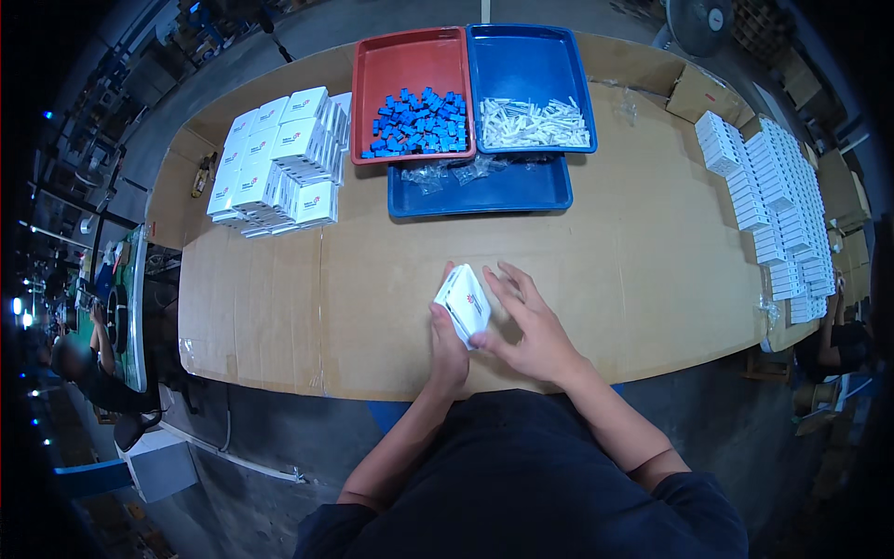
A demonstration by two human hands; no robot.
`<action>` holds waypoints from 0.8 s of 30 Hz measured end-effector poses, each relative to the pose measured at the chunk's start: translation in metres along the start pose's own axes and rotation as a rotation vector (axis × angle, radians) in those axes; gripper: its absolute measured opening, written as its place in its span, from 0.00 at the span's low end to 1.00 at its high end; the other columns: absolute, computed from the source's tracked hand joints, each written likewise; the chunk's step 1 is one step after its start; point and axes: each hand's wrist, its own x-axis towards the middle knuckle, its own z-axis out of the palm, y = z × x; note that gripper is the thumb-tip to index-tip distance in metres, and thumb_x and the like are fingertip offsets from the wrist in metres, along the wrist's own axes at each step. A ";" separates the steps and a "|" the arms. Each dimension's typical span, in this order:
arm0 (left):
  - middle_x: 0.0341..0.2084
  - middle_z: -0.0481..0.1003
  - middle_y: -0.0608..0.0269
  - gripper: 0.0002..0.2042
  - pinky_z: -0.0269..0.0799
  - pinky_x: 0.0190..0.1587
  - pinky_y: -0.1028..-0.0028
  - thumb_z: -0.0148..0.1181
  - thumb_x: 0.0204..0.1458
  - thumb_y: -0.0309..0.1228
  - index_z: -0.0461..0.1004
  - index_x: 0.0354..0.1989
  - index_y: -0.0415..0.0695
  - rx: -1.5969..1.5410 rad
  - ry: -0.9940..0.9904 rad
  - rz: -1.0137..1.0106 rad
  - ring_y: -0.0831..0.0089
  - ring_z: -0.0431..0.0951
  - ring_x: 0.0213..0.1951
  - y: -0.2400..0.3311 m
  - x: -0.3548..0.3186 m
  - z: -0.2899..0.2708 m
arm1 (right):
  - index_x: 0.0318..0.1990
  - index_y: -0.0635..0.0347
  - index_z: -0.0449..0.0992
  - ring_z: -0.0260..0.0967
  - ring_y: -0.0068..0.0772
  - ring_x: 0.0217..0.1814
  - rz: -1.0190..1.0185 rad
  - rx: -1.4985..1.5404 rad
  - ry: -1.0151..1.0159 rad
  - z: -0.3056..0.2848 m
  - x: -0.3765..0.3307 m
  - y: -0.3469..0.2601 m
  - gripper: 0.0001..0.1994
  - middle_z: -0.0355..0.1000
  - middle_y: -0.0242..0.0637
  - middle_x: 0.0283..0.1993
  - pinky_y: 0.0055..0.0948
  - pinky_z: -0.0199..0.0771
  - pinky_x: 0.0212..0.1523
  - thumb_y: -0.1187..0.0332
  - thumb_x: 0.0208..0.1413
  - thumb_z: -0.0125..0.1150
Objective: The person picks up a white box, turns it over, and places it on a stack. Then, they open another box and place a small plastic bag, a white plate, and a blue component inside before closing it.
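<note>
A small white box (467, 305) with a printed lid is held tilted above the near middle of the table. My left hand (450, 347) is closed round its left side, thumb on the near edge. Just to the right, my right hand (535, 331) has its fingers spread, and its thumb reaches the box's lower right corner. Whether that thumb presses on the box I cannot tell. No other thing shows in my right hand.
Stacked white boxes (270, 158) stand at the left, more rows (778, 214) at the right. At the back are a red tray (410, 65) of blue pieces (421, 123), a blue tray (526, 65) of white pieces (531, 124), and a lower blue tray (480, 203) with plastic bags.
</note>
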 end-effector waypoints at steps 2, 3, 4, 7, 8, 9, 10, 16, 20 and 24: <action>0.61 0.71 0.53 0.41 0.67 0.68 0.61 0.23 0.69 0.65 0.54 0.75 0.43 -0.116 0.024 -0.124 0.62 0.71 0.66 0.011 -0.001 0.007 | 0.74 0.56 0.63 0.57 0.57 0.77 -0.144 -0.223 0.032 -0.007 0.001 -0.001 0.40 0.60 0.52 0.74 0.50 0.60 0.74 0.47 0.59 0.68; 0.60 0.72 0.54 0.40 0.70 0.65 0.62 0.23 0.69 0.65 0.57 0.73 0.44 -0.174 0.002 -0.318 0.62 0.72 0.64 0.019 -0.003 0.012 | 0.75 0.54 0.62 0.54 0.56 0.79 -0.261 -0.304 -0.021 -0.009 0.003 0.007 0.43 0.57 0.51 0.76 0.55 0.55 0.76 0.46 0.55 0.70; 0.59 0.73 0.55 0.39 0.73 0.63 0.63 0.24 0.69 0.65 0.60 0.71 0.45 -0.232 -0.019 -0.511 0.63 0.74 0.63 0.024 -0.005 0.014 | 0.75 0.52 0.61 0.51 0.56 0.81 -0.379 -0.384 -0.075 -0.009 0.003 0.015 0.46 0.54 0.50 0.77 0.61 0.50 0.77 0.45 0.52 0.72; 0.57 0.74 0.57 0.37 0.77 0.57 0.64 0.25 0.70 0.64 0.63 0.68 0.47 -0.278 -0.051 -0.540 0.64 0.78 0.57 0.026 -0.008 0.024 | 0.74 0.58 0.62 0.56 0.55 0.78 -0.456 -0.278 -0.025 -0.005 0.005 0.027 0.47 0.59 0.50 0.75 0.67 0.46 0.77 0.46 0.50 0.74; 0.57 0.75 0.58 0.36 0.77 0.56 0.64 0.25 0.69 0.64 0.63 0.68 0.47 -0.297 -0.074 -0.566 0.64 0.78 0.56 0.027 -0.009 0.026 | 0.73 0.61 0.62 0.59 0.56 0.76 -0.491 -0.237 0.018 -0.005 0.006 0.028 0.48 0.62 0.51 0.74 0.66 0.48 0.76 0.46 0.48 0.75; 0.56 0.75 0.57 0.35 0.78 0.55 0.64 0.27 0.70 0.63 0.64 0.68 0.48 -0.318 -0.069 -0.585 0.65 0.78 0.56 0.029 -0.010 0.027 | 0.73 0.61 0.62 0.59 0.56 0.76 -0.495 -0.235 0.009 -0.004 0.007 0.030 0.48 0.62 0.51 0.74 0.66 0.48 0.76 0.46 0.48 0.75; 0.56 0.75 0.57 0.35 0.78 0.55 0.64 0.27 0.70 0.63 0.64 0.68 0.48 -0.323 -0.061 -0.581 0.65 0.78 0.56 0.027 -0.011 0.025 | 0.71 0.65 0.64 0.63 0.57 0.73 -0.526 -0.177 0.005 -0.003 0.008 0.031 0.47 0.65 0.53 0.71 0.61 0.55 0.74 0.48 0.48 0.76; 0.55 0.75 0.57 0.34 0.78 0.57 0.63 0.29 0.70 0.63 0.64 0.67 0.47 -0.344 -0.148 -0.561 0.65 0.78 0.56 0.023 -0.011 0.014 | 0.66 0.72 0.70 0.71 0.57 0.66 -0.569 -0.011 0.038 0.009 0.007 0.041 0.41 0.70 0.58 0.67 0.46 0.71 0.65 0.56 0.47 0.78; 0.54 0.75 0.56 0.35 0.76 0.58 0.60 0.27 0.71 0.62 0.64 0.66 0.45 -0.386 -0.118 -0.616 0.65 0.78 0.55 0.024 -0.012 0.015 | 0.68 0.71 0.68 0.72 0.53 0.66 -0.538 0.108 0.052 0.016 0.003 0.053 0.38 0.68 0.58 0.68 0.45 0.71 0.66 0.61 0.52 0.76; 0.56 0.76 0.48 0.37 0.75 0.61 0.53 0.27 0.71 0.62 0.65 0.67 0.40 -0.508 -0.140 -0.644 0.56 0.78 0.58 0.018 -0.006 0.004 | 0.69 0.70 0.66 0.71 0.48 0.67 -0.044 0.806 0.280 0.017 0.006 0.046 0.35 0.67 0.56 0.70 0.43 0.70 0.68 0.59 0.60 0.70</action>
